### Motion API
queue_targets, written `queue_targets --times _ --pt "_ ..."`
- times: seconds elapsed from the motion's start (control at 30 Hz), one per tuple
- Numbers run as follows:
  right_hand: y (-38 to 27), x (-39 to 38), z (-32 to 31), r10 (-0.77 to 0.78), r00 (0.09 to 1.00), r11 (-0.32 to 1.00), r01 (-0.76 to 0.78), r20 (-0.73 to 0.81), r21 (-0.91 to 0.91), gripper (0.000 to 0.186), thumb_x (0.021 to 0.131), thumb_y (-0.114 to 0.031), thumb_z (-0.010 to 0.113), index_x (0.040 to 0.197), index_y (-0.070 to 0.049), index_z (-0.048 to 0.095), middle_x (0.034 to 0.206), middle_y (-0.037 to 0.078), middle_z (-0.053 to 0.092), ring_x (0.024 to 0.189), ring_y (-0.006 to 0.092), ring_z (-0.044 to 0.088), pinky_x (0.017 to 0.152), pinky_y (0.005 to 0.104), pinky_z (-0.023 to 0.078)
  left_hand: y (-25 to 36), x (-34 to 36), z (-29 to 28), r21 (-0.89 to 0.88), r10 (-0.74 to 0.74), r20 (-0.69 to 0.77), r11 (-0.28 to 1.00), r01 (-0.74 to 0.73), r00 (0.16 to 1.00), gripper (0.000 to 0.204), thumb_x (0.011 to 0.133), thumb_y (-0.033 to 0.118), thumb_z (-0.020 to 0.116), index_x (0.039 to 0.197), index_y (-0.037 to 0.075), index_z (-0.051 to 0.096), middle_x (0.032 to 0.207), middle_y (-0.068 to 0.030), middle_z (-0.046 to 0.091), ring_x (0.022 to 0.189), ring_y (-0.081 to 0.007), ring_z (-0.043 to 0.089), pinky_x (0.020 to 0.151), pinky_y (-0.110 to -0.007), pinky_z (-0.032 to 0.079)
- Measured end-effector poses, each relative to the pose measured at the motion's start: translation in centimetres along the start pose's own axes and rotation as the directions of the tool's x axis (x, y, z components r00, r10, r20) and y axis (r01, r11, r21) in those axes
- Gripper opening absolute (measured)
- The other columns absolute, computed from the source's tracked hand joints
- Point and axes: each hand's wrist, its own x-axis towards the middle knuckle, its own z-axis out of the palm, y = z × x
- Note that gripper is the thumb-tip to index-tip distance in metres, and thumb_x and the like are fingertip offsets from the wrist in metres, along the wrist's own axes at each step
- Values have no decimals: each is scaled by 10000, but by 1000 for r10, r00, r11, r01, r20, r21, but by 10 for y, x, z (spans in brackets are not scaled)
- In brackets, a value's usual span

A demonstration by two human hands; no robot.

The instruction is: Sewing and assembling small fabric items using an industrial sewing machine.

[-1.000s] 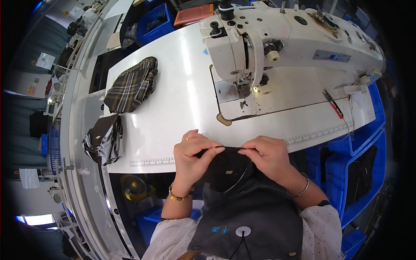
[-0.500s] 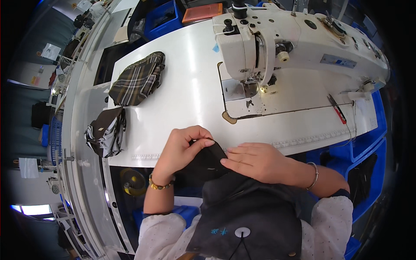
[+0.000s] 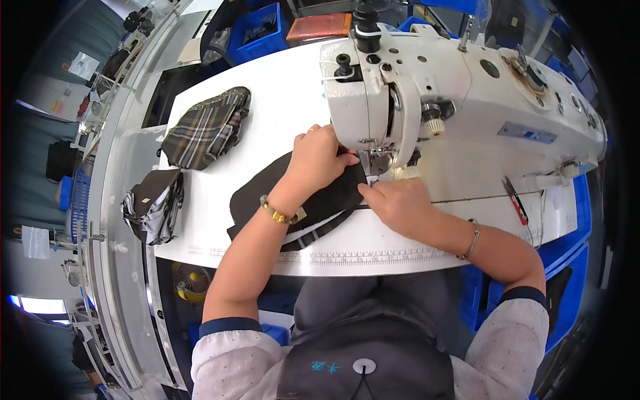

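Dark fabric held at the needle

Both hands press flat, fingers spread, on a dark brown curved fabric piece: left hand just beside the white sewing machine head, right hand below it, fabric beneath the fingertips

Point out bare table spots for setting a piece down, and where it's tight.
Free: the white table between the plaid piece and the sewing machine, and the front strip by the printed ruler. Crowded: at the needle, where left hand and right hand press the dark fabric.
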Motion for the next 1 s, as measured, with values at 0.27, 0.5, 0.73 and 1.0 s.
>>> queue_targets --times 0.27,0.5,0.73,1.0 --pt "1 -7 -13 88 981 992 -70 176 -103 383 785 -90 642 1162 -56 705 681 4 585 576 164 608 444 328 428 -6 3 15 -30 97 -96 994 -101 991 278 776 177 781 1048 151 734 1017 -70 691 972 -311 621 878 -474 419" --pt "17 -8 -4 81 986 992 -65 147 -110 475 770 -40 614 1242 -28 669 694 71 628 525 236 599 448 393 462 -19 23 28 272 178 -108 952 -143 978 350 760 165 727 1108 196 719 1088 -44 698 1080 -277 615 894 -469 399" --pt "22 -10 0 103 991 994 -101 84 -28 474 785 -22 617 1257 -30 653 765 88 653 555 257 623 460 400 478 4 25 10 184 140 -30 974 -132 990 384 755 190 732 1137 215 715 1121 -44 690 1111 -269 604 925 -463 392" --pt "21 -12 0 139 982 989 -132 126 -59 483 804 -24 615 1286 -53 636 730 98 642 539 271 616 452 408 467 14 -4 -13 503 248 -286 861 -75 926 335 778 157 735 1107 101 704 1116 -76 670 1048 -298 603 978 -517 396"
